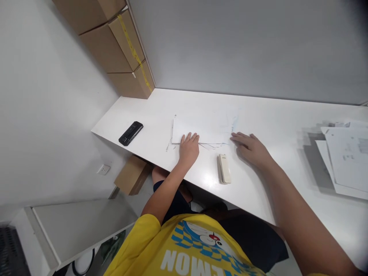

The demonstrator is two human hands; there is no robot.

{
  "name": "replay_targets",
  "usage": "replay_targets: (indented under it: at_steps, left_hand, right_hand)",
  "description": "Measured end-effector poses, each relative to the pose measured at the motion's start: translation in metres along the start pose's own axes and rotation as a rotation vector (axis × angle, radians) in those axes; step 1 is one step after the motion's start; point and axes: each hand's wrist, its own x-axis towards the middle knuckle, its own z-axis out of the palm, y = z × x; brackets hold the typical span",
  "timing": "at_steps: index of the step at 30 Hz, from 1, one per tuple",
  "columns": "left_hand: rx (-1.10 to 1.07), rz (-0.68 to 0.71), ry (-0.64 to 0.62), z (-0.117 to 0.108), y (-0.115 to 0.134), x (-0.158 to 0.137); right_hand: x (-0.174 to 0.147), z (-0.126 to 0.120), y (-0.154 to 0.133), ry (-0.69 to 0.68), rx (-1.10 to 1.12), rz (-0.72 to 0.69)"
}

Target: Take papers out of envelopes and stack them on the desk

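A white sheet of paper (pixel 201 128), or a thin stack of it, lies flat on the white table. My left hand (pixel 189 147) rests on its near left edge, fingers spread and pressed flat. At the sheet's right end is my right hand (pixel 250 147), its fingers stretched toward the paper's edge and touching or nearly touching it. A cream stapler (pixel 224 168) stands between my hands, closer to the table's front edge. Faint pen marks show on the tabletop around the sheet.
A black phone (pixel 131 133) lies at the left of the table (pixel 161 103). Several cardboard boxes (pixel 126 57) are stacked at the back left corner. Printed papers (pixel 349 157) are piled at the right. Another cardboard box (pixel 132 174) sits below the table's left edge. A grey panel (pixel 244 46) rises behind.
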Motion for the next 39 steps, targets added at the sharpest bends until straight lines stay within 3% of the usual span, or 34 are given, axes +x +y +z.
replay_targets:
  at_steps: [5,11,15,18,22,30,33,36,39]
  left_hand:
    - [-0.027,0.068,0.103,0.001,0.0,-0.013]
    - [0.137,0.253,0.178,0.001,0.006,-0.022]
    - [0.194,0.312,0.216,-0.011,0.012,-0.02]
    - [0.164,0.368,0.258,-0.013,0.012,-0.017]
    - [0.107,0.484,0.271,-0.004,0.01,-0.016]
    - [0.039,0.408,0.12,0.016,0.01,-0.017]
    - [0.025,0.401,0.074,0.013,0.009,-0.018]
    - [0.008,0.417,0.055,0.004,0.01,-0.018]
    - [-0.059,0.454,0.041,-0.005,0.013,-0.014]
  right_hand:
    - [-0.013,0.001,-0.012,0.05,0.154,-0.038]
    - [-0.011,0.006,-0.017,0.192,0.075,0.184]
    - [-0.009,0.007,-0.026,0.252,0.387,0.405]
    - [-0.009,0.007,-0.03,0.242,0.617,0.453]
    - [-0.009,0.003,-0.034,0.185,0.757,0.531]
    - [-0.011,0.015,-0.021,0.155,0.924,0.501]
    - [-0.009,0.015,-0.02,0.232,1.098,0.545]
    - [-0.005,0.009,-0.033,0.372,1.183,0.629]
    - [-0.002,0.005,-0.054,0.333,1.157,0.662]
